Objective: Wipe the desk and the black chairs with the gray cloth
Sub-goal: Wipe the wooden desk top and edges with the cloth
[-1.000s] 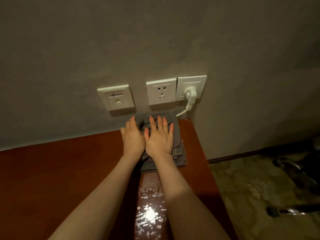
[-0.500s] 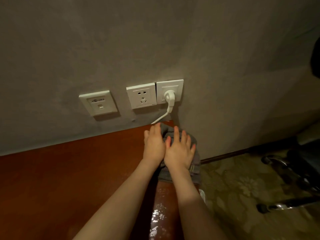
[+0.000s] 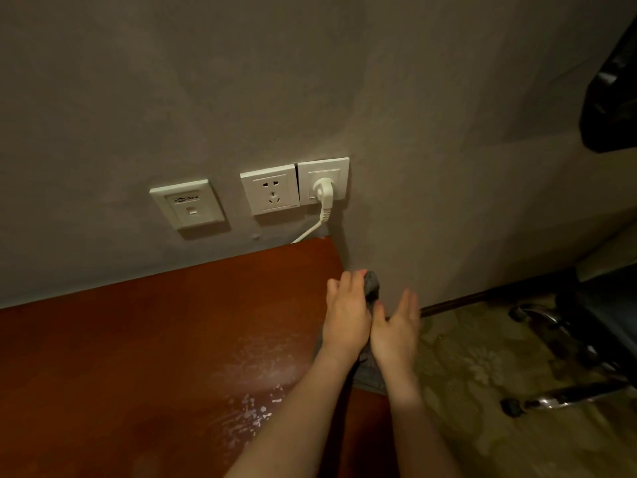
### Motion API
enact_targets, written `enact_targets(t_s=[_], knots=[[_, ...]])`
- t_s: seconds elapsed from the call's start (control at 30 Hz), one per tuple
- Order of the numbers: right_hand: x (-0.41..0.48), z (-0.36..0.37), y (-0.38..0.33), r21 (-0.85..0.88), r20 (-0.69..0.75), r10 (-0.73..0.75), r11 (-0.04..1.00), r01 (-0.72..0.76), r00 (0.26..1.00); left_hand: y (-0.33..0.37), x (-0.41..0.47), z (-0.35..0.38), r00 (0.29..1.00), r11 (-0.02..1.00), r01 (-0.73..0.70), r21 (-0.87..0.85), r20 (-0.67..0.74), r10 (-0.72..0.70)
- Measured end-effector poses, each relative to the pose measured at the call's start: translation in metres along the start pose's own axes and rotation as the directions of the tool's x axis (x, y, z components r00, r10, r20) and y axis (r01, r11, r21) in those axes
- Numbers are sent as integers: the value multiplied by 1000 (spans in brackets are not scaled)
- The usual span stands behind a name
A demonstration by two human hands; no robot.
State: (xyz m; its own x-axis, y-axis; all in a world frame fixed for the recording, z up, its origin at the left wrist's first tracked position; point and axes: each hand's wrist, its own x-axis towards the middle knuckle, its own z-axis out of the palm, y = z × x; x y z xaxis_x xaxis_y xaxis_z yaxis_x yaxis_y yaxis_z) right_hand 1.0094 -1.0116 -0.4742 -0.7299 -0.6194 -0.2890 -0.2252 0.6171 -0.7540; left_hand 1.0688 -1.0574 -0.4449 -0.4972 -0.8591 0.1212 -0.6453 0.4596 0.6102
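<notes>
On my feed both hands sit at the far right edge of the bench, close to the wall. L side: my left hand has its fingers curled over a bunched bit of the gray cloth, gripping it, w/ a dark lump of fabric poking out past the fingertips. R side: my right hand is just beside it, thumb edge touching the left, fingers straight and relaxed, not clutching anything; it lies past the bench edge over the cloth, more of which shows below the wrists, draped over the edge. Can't tell how hard the palm presses. Bench top is reddish-brown, glossy, w/ a pale speckled glare patch near my forearms. On the gray wall above: a data plate, an empty socket, and a 2nd socket w/ a white plug whose cord drops behind the bench. Black chair stands at the right on patterned floor, chrome base showing, well apart from the hands.
</notes>
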Motion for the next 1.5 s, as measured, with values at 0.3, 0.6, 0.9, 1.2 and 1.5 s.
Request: enact_targets(t_s=[0.3,0.6,0.9,1.2,1.5], knots=[[5,8,-6,160,198,35,985,-68,979,-2,2,-1,998,998,58,-27,14,-58],[14,15,-5,311,271,56,940,-143,961,-3,3,-3,996,994,92,-60,21,-91],[15,8,-18,83,102,-41,996,32,994,-7,14,-10,971,962,196,-188,-97,-217],[29,23,-62,-222,296,-463,817,532,835,-39,47,-25,848,870,351,-347,-275,-452],[72,50,-80,-253,296,-435,823,509,850,-50,88,-24,910,942,333,31,-273,-313]])
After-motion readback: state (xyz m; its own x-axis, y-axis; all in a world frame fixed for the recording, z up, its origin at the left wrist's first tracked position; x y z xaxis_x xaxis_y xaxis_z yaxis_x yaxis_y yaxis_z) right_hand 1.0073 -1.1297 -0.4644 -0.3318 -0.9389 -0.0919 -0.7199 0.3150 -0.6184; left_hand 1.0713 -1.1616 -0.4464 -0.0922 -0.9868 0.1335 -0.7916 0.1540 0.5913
